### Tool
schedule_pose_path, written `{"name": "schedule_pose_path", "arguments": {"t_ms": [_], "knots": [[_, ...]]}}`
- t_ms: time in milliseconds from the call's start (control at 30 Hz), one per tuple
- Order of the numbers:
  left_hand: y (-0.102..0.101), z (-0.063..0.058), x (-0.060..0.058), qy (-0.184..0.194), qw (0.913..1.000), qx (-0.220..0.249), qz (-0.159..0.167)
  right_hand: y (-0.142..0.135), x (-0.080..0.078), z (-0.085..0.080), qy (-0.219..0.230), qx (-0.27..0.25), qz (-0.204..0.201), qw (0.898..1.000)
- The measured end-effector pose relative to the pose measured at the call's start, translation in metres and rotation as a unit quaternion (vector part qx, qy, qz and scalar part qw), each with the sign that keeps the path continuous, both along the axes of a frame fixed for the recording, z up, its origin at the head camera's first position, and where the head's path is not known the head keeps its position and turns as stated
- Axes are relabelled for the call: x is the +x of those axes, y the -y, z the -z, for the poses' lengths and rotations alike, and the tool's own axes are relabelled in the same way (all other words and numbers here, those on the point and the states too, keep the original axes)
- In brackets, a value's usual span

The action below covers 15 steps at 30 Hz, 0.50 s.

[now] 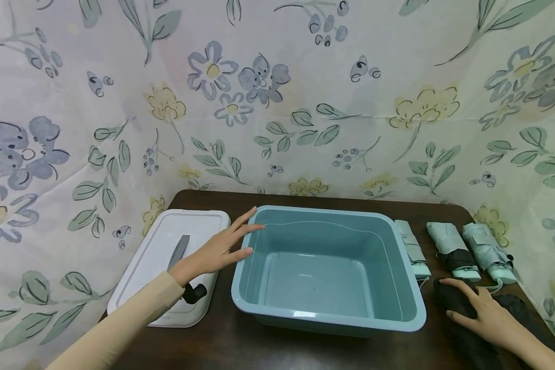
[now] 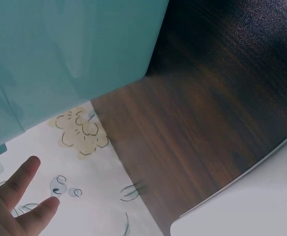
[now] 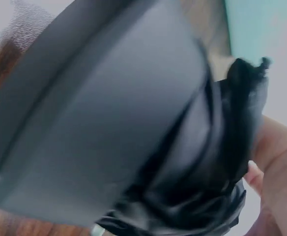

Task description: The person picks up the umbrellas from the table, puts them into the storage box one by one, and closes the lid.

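The left hand [image 1: 222, 249] is spread wide, fingers extended and holding nothing, at the left rim of the blue basin [image 1: 312, 285]; contact with the rim cannot be confirmed. The right hand [image 1: 485, 314] is partly closed, thumb and fingers gripping a black umbrella [image 1: 456, 299]. This umbrella is to the right of the basin, outside it, on the near side of the pale folded umbrellas [image 1: 450, 246].

We can read no text, label, brand, number or sign (the right wrist view is blurred), whether on the blue tub [image 1: 312, 280], the black bundle [image 1: 455, 301] towards four o'clock or the knife [image 1: 179, 252] towards eight o'clock.
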<state>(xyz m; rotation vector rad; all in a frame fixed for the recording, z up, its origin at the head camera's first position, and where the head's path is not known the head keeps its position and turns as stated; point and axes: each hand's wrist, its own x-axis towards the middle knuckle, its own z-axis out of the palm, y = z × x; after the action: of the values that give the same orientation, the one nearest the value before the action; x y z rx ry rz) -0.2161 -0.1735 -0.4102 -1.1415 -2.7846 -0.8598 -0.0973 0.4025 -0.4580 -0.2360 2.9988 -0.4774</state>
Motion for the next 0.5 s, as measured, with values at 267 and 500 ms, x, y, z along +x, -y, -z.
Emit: {"name": "schedule_pose_path", "arguments": {"t_ms": [267, 500], "knots": [[-0.001, -0.002, 0.002, 0.01, 0.9999, 0.004, -0.003, 0.009, -0.001, -0.018, -0.005, -0.015, 0.018, 1.0], [-0.001, 0.0, 0.002, 0.004, 1.0, 0.008, -0.004, 0.011, -0.006, -0.029, -0.031, -0.034, 0.011, 0.999]]}}
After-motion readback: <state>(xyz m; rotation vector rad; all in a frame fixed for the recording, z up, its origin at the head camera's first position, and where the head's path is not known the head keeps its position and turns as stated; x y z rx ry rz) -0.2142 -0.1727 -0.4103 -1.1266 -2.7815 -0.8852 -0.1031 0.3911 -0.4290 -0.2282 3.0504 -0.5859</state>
